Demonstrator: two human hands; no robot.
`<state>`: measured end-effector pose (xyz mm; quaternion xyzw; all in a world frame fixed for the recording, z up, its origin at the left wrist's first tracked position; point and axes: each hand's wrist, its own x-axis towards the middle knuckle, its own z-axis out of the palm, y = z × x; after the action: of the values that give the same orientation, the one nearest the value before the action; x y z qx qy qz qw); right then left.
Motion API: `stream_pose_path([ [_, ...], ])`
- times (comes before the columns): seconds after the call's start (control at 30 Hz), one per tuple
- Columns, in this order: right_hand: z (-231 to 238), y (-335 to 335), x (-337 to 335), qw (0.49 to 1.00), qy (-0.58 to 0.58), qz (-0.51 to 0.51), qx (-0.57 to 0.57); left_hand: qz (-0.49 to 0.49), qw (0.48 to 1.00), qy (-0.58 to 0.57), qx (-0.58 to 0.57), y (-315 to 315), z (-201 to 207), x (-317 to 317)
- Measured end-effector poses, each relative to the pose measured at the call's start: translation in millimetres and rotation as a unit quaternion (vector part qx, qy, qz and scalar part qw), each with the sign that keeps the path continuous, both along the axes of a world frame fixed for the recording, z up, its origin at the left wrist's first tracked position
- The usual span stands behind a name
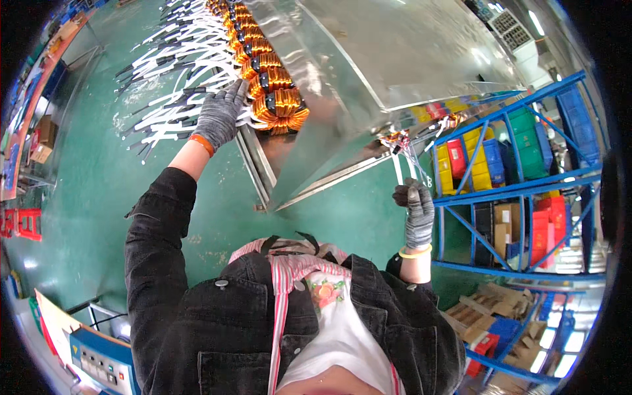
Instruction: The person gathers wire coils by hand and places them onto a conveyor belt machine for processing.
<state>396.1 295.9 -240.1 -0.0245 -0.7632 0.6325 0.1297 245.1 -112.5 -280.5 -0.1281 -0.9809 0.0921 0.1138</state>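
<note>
My left hand (pixel 220 115), in a grey knitted glove, rests with fingers stretched out on the white leads beside a row of toroidal coils (pixel 280 112). The coils are wound with orange copper wire and stand along the metal bench's left edge. Their white sleeved leads (pixel 174 108) with dark ends fan out to the left. At the lower right, my right hand (pixel 418 214), also gloved, has its fingers curled at the ends of white leads (pixel 397 170). These hang from a cluster of thin wires and small copper parts (pixel 397 140) at the bench's right edge.
The metal bench (pixel 421 52) has a corner pointing toward me. On the right stands a blue rack (pixel 520 187) with yellow, red, green and blue bins. A blue control box (pixel 102 365) is at the lower left; a red stool (pixel 28 224) stands farther left.
</note>
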Motion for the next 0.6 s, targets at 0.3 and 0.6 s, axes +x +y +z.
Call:
stream_pose_path([
  [0.3,-11,-70,-10,0.996,-0.024,0.090,-0.003,0.027,0.995,-0.097,0.026,7,18,-2],
  [0.6,-79,-91,-96,0.714,0.326,0.133,0.606,-0.034,0.998,0.019,0.056,3,-6,-10],
])
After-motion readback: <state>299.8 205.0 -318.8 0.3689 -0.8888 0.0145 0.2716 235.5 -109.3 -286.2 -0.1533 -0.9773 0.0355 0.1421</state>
